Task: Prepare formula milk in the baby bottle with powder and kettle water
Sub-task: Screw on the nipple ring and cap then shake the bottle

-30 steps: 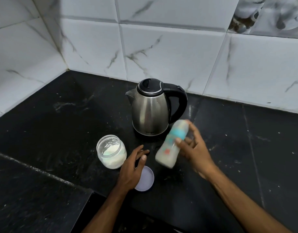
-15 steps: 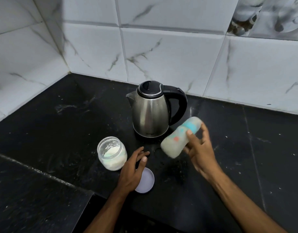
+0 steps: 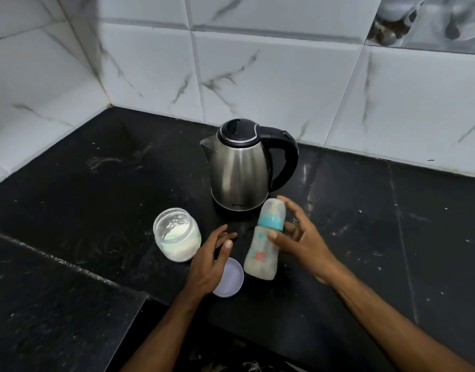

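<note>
The baby bottle [image 3: 264,244], capped, with a teal collar and milky liquid inside, is nearly upright in front of the steel kettle [image 3: 240,169]. My right hand [image 3: 298,237] grips it from the right side, thumb across its front. My left hand [image 3: 208,264] hovers with relaxed fingers over the lilac jar lid [image 3: 231,281], holding nothing. An open glass jar [image 3: 177,237] of white powder stands to the left of that hand.
Everything sits on a black stone counter [image 3: 365,237] in a corner of white marble-look wall tiles [image 3: 257,76]. A raised counter edge [image 3: 70,267] runs diagonally at the lower left.
The bottle swung from tilted far to the right back to nearly upright and lower, moving with my right hand. My left hand stayed over the lid.
</note>
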